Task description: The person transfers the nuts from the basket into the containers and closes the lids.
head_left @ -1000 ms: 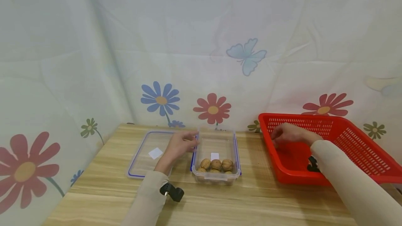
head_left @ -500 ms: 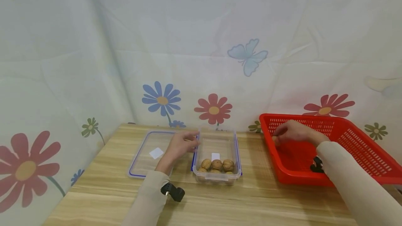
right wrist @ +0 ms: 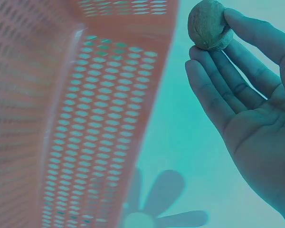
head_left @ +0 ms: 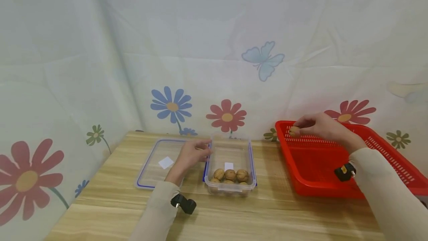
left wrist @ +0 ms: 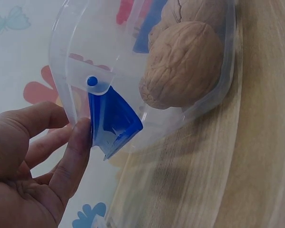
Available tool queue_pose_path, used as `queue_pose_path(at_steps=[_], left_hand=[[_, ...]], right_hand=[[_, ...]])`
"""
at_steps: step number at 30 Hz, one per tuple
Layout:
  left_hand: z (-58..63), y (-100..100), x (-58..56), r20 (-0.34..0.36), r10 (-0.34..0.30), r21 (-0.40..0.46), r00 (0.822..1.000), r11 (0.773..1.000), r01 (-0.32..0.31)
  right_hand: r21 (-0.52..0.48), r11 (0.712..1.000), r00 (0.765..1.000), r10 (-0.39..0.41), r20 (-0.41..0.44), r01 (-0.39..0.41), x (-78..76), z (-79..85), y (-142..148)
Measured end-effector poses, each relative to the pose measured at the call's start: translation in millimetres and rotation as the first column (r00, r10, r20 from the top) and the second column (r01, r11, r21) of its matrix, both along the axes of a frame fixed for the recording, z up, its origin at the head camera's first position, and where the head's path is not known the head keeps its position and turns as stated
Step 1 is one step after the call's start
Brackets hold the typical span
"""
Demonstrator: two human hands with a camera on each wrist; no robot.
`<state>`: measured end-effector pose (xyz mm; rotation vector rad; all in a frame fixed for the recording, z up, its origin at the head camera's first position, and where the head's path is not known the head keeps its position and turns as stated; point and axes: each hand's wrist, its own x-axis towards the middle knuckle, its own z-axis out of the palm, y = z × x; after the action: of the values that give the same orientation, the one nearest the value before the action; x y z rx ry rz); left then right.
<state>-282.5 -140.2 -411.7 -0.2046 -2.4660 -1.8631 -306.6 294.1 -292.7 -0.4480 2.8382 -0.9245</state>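
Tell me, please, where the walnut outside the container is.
In the head view, the walnut is right of centre, pinched by the right hand near the red basket's far left corner.

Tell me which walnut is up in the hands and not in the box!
It's the walnut pinched in the right hand, raised by the red basket. The other walnuts in sight lie together in the clear box.

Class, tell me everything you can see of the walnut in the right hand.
The walnut is roundish and tan-brown, with a wrinkled, hard-looking shell. The right hand pinches it, and nothing else visibly touches it. In the head view it shows, raised, before the slotted wall of the red basket.
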Motion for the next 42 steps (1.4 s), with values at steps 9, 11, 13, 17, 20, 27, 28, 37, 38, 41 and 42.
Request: queue_pose_path(at_steps=[9, 11, 13, 17, 20, 27, 28, 37, 38, 41, 42], left_hand=[[0.6, -1.5, 0.1, 0.001, -0.002, 0.008, 1.000, 1.000, 0.002], [0.5, -1.2, -0.1, 0.000, -0.004, 0.005, 1.000, 1.000, 0.004], [0.7, -0.9, -0.3, -0.004, -0.006, 0.005, 1.000, 1.000, 0.006], [1.7, -0.8, -0.1, -0.004, -0.015, 0.015, 1.000, 1.000, 0.015], [1.8, -1.2, 0.4, 0.003, -0.018, 0.028, 1.000, 0.999, 0.018], [0.4, -2.2, 0.5, 0.009, -0.017, 0.038, 1.000, 0.999, 0.017], [0.3, -2.1, 0.4, 0.010, -0.015, 0.035, 1.000, 0.999, 0.015], [-0.3, -2.7, 0.3, 0.006, -0.017, 0.026, 1.000, 1.000, 0.017], [-0.3, -2.8, 0.4, 0.004, -0.019, 0.029, 1.000, 0.999, 0.019], [-0.2, -2.9, 0.5, -0.001, -0.024, 0.037, 1.000, 0.999, 0.024], [-0.2, -2.9, 0.6, -0.003, -0.025, 0.038, 1.000, 0.999, 0.025]], right_hand=[[0.011, 0.999, 0.990, 0.047, -0.136, -0.046, 16.5, 24.1, -26.4], [0.012, 0.998, 0.986, 0.063, -0.156, -0.062, 20.3, 27.8, -33.6], [0.013, 0.997, 0.980, 0.082, -0.179, -0.081, 23.4, 30.5, -40.7], [0.012, 0.993, 0.966, 0.118, -0.232, -0.118, 28.5, 33.0, -56.1], [0.010, 0.992, 0.955, 0.127, -0.268, -0.129, 32.5, 33.4, -70.4], [-0.085, 0.975, 0.941, 0.173, -0.292, -0.206, 36.9, 25.9, -102.0], [-0.103, 0.970, 0.941, 0.181, -0.286, -0.219, 36.7, 23.6, -105.7], [-0.166, 0.942, 0.925, 0.235, -0.298, -0.293, 32.0, -2.1, -139.3], [-0.173, 0.939, 0.926, 0.239, -0.291, -0.297, 31.6, -5.4, -142.3], [-0.187, 0.936, 0.932, 0.244, -0.267, -0.298, 31.3, -14.7, -150.0], [-0.194, 0.935, 0.934, 0.245, -0.259, -0.299, 31.2, -17.7, -152.0]])
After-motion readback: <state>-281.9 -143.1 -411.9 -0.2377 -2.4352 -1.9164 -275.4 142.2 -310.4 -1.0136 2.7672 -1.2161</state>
